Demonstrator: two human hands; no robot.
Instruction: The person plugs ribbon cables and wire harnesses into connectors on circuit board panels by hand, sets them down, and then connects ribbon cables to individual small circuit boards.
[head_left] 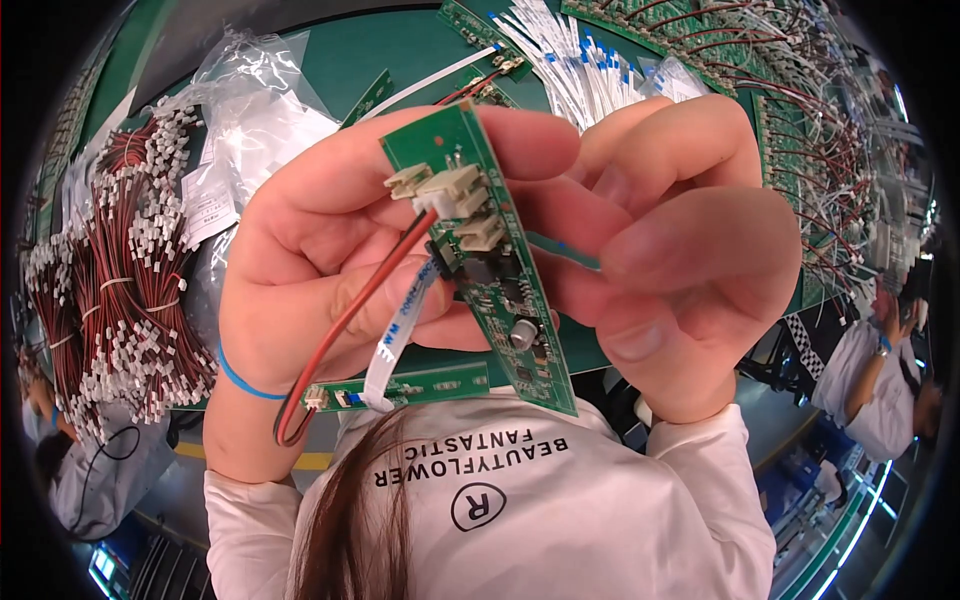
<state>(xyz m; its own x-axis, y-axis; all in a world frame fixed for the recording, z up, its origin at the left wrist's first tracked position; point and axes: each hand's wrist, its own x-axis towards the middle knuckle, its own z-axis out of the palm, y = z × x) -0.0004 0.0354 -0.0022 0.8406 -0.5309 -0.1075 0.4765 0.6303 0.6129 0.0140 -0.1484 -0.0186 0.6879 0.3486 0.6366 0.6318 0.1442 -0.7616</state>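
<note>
My left hand [290,240] grips a green circuit board [505,330], tilted upright, its thumb and fingers around one side. Cream connectors [455,190] sit on the board's near face, along with black chips and a small silver cylinder. A red and black wire pair [365,285] and a white flat ribbon cable [395,345] run from it down to a narrow green board [440,384] hanging below. Beside the board's right edge, my right hand [690,220] has its fingers curled in and closed; what they hold, if anything, is hidden behind the fingers and board.
Bundles of red and black wires with white plugs [120,270] lie at the left, next to clear plastic bags [265,110]. White ribbon cables with blue ends [580,65] lie at the back. Rows of wired green boards [800,130] fill the right. Other people [870,375] are at both sides.
</note>
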